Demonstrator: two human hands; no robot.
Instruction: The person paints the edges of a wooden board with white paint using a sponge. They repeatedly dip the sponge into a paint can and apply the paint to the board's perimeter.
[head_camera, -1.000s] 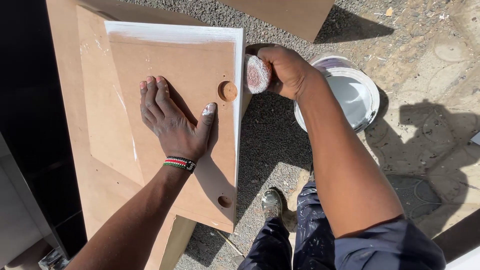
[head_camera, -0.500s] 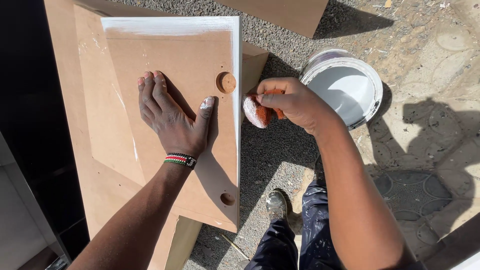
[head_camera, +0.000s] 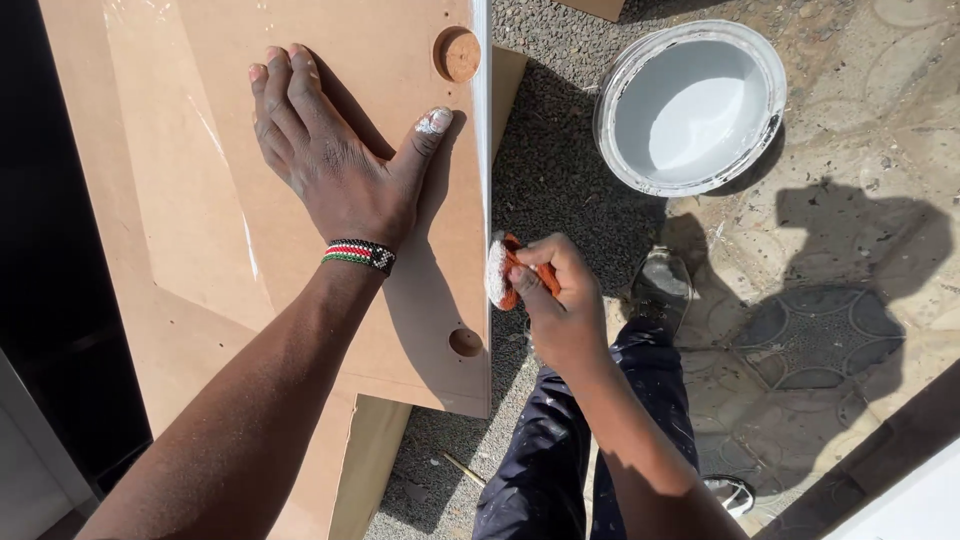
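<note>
L hand (head_camera: 335, 165) flat, fingers spread, pressing brown board (head_camera: 200, 250). R hand (head_camera: 555, 295) pinched shut on orange sponge (head_camera: 502, 270), white-coated face touching board's painted right edge (head_camera: 484, 200). Edge runs away from the person; paint bucket (head_camera: 690, 105) sits up-right, nearer R.

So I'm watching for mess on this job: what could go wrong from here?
The paint-loaded pad in the right hand sits at the board's white edge; pressing too hard could smear paint onto the bare face. The left hand, flat on the board, has white paint on its thumb and might leave prints. The open bucket of white paint stands close to the shoe and could get kicked.
</note>
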